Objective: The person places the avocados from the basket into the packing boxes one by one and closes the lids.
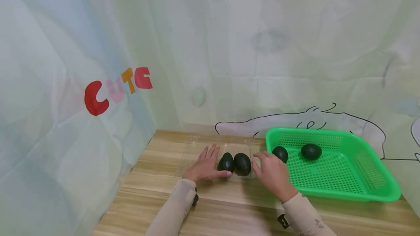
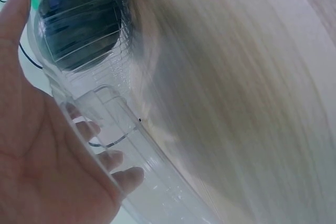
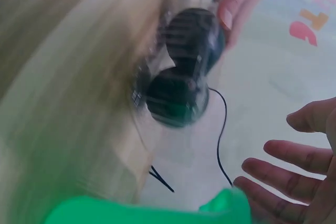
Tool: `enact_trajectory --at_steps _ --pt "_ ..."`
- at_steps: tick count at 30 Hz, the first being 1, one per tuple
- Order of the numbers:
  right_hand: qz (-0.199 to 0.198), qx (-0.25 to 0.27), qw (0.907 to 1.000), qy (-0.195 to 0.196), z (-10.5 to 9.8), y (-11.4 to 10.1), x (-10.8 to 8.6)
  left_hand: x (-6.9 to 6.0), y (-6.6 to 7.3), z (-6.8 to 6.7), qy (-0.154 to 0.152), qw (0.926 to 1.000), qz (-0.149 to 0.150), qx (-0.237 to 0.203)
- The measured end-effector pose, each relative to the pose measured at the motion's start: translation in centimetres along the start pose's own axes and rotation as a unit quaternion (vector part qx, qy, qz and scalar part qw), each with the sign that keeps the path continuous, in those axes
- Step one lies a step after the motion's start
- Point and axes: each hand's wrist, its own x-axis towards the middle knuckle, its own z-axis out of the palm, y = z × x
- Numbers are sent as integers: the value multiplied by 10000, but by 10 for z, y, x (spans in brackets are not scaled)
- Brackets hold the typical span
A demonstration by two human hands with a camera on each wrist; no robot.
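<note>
Two dark avocados, one [image 1: 226, 163] on the left and one [image 1: 242, 164] on the right, lie side by side in a clear plastic container [image 1: 237, 148]. My left hand [image 1: 205, 165] rests on the container's left part with its fingers extended, the thumb beside the left avocado. In the left wrist view, fingers of that hand [image 2: 47, 150] show through the clear plastic. My right hand [image 1: 273, 173] is between the container and the green basket [image 1: 344, 194], holding nothing; its fingers look loose and spread in the right wrist view [image 3: 299, 174].
Two more avocados, one [image 1: 280, 154] near the basket's left wall and one [image 1: 311, 152] farther right, sit in the green basket. A printed curtain [image 1: 236, 65] hangs behind the wooden table [image 1: 229, 210] and along its left side.
</note>
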Motion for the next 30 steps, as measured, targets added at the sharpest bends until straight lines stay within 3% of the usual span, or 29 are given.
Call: enact_trajectory --at_steps 4,13,23,30 --pt "149 35 9999 3 -9 9 4 1 0 0 -11 10000 34 48" --pt "410 214 9982 -389 -29 22 11 1 0 -2 -20 10000 -5 35" --pt "842 -38 9882 -1280 -49 40 22 1 0 -2 -18 10000 1 5" --pt "884 -91 9827 -1625 -52 54 30 3 -2 1 16 10000 9 88"
